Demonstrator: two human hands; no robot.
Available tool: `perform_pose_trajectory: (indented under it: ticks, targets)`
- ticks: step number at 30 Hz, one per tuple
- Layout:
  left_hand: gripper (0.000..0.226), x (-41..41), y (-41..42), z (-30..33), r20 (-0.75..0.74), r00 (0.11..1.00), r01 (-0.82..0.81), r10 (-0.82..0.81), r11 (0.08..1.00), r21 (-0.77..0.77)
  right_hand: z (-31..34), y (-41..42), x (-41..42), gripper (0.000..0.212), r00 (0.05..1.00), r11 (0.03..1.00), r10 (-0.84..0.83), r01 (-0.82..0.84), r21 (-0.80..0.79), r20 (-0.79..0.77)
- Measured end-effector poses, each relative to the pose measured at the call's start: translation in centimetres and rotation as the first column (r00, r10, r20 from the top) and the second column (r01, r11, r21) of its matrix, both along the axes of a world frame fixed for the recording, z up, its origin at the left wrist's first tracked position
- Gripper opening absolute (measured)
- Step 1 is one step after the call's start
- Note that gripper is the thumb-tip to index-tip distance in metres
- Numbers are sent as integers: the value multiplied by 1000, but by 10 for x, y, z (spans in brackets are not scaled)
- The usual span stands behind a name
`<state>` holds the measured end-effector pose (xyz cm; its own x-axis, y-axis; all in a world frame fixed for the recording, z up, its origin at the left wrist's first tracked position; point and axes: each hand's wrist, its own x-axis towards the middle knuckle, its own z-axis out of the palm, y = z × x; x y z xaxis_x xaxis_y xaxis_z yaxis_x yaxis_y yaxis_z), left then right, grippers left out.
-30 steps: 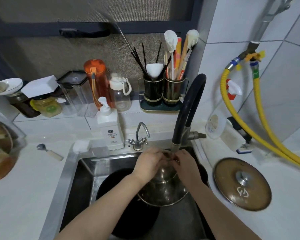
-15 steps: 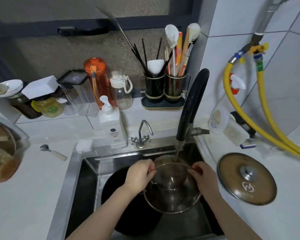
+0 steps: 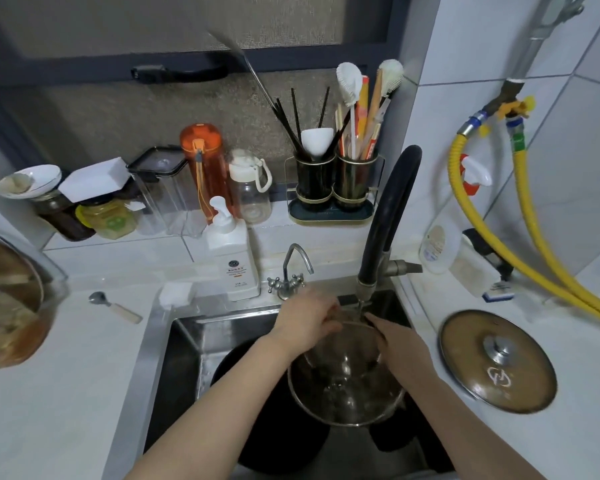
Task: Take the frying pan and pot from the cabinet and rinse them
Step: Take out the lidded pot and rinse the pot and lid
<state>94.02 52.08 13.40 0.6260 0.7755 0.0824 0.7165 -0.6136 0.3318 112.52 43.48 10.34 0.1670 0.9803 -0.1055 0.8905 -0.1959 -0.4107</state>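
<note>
- The pot point(image 3: 347, 386) sits tilted in the sink point(image 3: 184, 344), over the dark frying pan point(image 3: 257, 393) lying under both forearms.
- Left hand point(image 3: 307, 322) curls over the pot's far rim; right hand point(image 3: 400, 341) grips its right edge.
- Just beyond the fingers, the black faucet point(image 3: 388, 216) spout crowds in.
- Right of the right hand, a glass lid point(image 3: 497, 360) lies on the counter.

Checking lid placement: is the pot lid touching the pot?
Apart. The head view shows the pot lid lying on the counter right of the sink, with bare counter between it and the pot.
</note>
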Motion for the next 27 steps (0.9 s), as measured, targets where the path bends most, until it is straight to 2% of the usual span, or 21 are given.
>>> perform_pose_trajectory:
  ticks: [1,3,5,6,7,10,12,15,18,19,21,24,25,27]
  targets:
    - [32,-9,3,-2,81,995,-59,63,997,-53,-3,-1,2,46,997,999,-40,40,-15,-61]
    - [43,-28,6,-9,282,934,-144,221,952,-269,-11,-4,7,40,979,995,-97,93,-30,-177]
    - [41,-40,9,-12,407,815,-164,412,839,-519,-16,-5,11,24,944,991,-136,135,-26,-301]
    - [39,-42,9,-13,416,780,-160,468,791,-590,-17,-6,11,18,931,989,-146,145,-27,-334]
    - [38,-43,10,-13,401,784,-166,474,783,-600,-19,-6,11,16,925,989,-143,144,-22,-352]
    - [38,-40,11,-8,302,888,-191,346,877,-442,-22,-4,8,16,913,989,-144,145,-26,-382]
    - [38,-37,11,-3,304,905,-157,297,898,-411,-21,0,4,11,910,988,-153,155,-25,-386]
    - [36,-37,9,0,307,879,-242,365,896,-372,-15,7,-2,22,904,988,-157,147,-56,-397]
    - [42,-40,6,-7,314,810,-375,496,849,-374,-13,12,-5,36,896,981,-185,144,-130,-404]
    - [45,-43,6,-11,305,776,-422,552,814,-400,-14,11,-6,39,896,978,-192,140,-157,-399]
    - [52,-53,4,-19,286,670,-508,686,704,-497,-19,5,-2,29,908,972,-195,128,-196,-372]
    - [57,-81,-2,-32,258,432,-556,864,481,-678,-29,-11,7,21,899,945,-267,174,-277,-348]
    - [55,-91,-6,-37,256,336,-537,907,407,-739,-33,-16,9,22,860,925,-326,205,-319,-393]
    - [49,-104,-15,-47,238,143,-448,961,278,-850,-32,-22,6,21,672,866,-482,268,-422,-562]
